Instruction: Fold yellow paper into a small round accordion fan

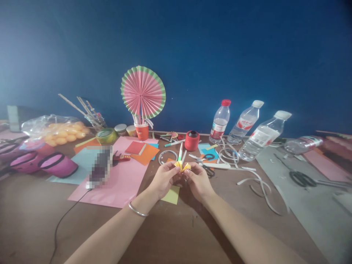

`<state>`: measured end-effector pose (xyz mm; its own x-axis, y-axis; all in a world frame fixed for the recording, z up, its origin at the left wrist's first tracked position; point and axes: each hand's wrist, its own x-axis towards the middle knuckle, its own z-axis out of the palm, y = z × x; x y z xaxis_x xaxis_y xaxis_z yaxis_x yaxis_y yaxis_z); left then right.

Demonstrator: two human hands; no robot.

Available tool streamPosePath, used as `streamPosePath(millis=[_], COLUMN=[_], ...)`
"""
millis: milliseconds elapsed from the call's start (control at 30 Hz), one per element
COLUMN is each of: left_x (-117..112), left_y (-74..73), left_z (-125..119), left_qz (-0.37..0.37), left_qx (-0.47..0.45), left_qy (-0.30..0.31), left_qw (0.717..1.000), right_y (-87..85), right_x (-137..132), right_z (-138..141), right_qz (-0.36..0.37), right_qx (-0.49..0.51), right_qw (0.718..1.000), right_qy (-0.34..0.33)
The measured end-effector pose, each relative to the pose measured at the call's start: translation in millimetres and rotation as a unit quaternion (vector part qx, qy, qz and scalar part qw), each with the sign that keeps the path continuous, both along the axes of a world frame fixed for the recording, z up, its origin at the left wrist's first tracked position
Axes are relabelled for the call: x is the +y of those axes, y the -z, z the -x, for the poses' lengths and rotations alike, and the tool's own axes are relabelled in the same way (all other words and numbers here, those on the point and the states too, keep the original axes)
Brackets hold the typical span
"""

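A small yellow pleated paper (179,165), spread like a bow, is pinched between my two hands above the middle of the table. My left hand (165,178) grips its left side, thumb on top. On the right side, my right hand (198,179) has thumb and fingers closed on the same paper. Below my left hand a pale yellow paper square (171,195) lies on the table. Just beyond the hands are a green-and-white marker (180,151), a red round container (191,140) with a dark top, and small scissors (208,157).
A pink sheet (125,187) and a pixelated device (100,167) with a cord lie left. Behind them, a watermelon-coloured paper fan (143,93) stands in an orange cup (142,131). Several plastic bottles (261,136), white strips (264,187) and large scissors (302,179) occupy the right.
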<state>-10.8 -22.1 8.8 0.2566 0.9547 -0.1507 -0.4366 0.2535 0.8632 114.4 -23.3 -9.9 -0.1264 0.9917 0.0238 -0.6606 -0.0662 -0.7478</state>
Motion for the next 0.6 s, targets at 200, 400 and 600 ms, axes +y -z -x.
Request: streamPosePath(millis=[200, 400, 600], left_x=[1, 4, 4], left_y=[1.5, 8.5, 8.8], left_z=[0, 0, -1], left_qz=[0.005, -0.004, -0.042], left_qx=[-0.01, 0.017, 0.095], left_qy=[-0.012, -0.019, -0.066], left_qw=[1.0, 1.0, 0.992], right_y=[1.0, 5.2, 6.6], right_x=[1, 4, 5], right_z=[-2, -2, -1], right_qz=[0.004, 0.015, 0.024], right_qx=[0.006, -0.011, -0.016], right_qw=[1.0, 1.0, 0.999], right_qy=[0.02, 0.02, 0.014])
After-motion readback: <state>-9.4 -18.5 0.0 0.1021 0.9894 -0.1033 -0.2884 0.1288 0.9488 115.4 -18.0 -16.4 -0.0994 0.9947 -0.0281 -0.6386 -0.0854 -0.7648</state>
